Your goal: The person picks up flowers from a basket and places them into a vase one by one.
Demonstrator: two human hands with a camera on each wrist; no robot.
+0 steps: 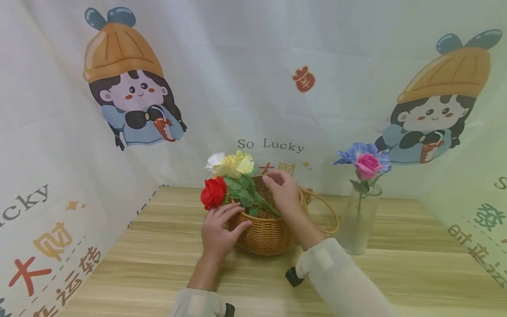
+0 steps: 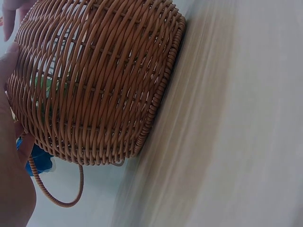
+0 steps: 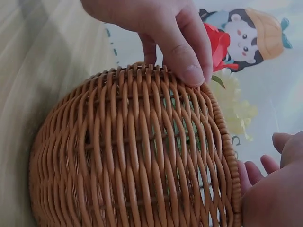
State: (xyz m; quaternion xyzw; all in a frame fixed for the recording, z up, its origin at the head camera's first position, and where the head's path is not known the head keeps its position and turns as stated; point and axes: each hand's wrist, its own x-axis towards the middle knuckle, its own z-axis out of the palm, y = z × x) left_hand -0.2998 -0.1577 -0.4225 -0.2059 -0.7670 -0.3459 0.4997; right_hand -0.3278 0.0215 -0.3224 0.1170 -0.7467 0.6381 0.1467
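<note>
Two hands at a flower-filled wicker basket

The wicker basket (image 1: 267,237) stands upright on the desk (image 1: 138,264), nearer the back edge than the front and about midway between the side edges. A red rose (image 1: 214,192), a yellow flower (image 1: 235,165) and a white flower (image 1: 215,160) lean out over its left rim, toward the desk's back left corner; their green stems (image 1: 263,203) slant down inside.

The left hand (image 1: 219,229) is spread at the basket's left side, fingers extended near the rim below the red rose, thumb against the outer weave. The right hand (image 1: 284,196) is raised over the right part of the rim, fingers loosely bent, thumb near them, with nothing visible in its hold.

A loop handle (image 1: 336,218) juts from the basket's right side. Beside it, toward the desk's back right corner, a glass vase (image 1: 356,235) holds a blue flower (image 1: 352,154) and a pink rose (image 1: 369,166).
</note>
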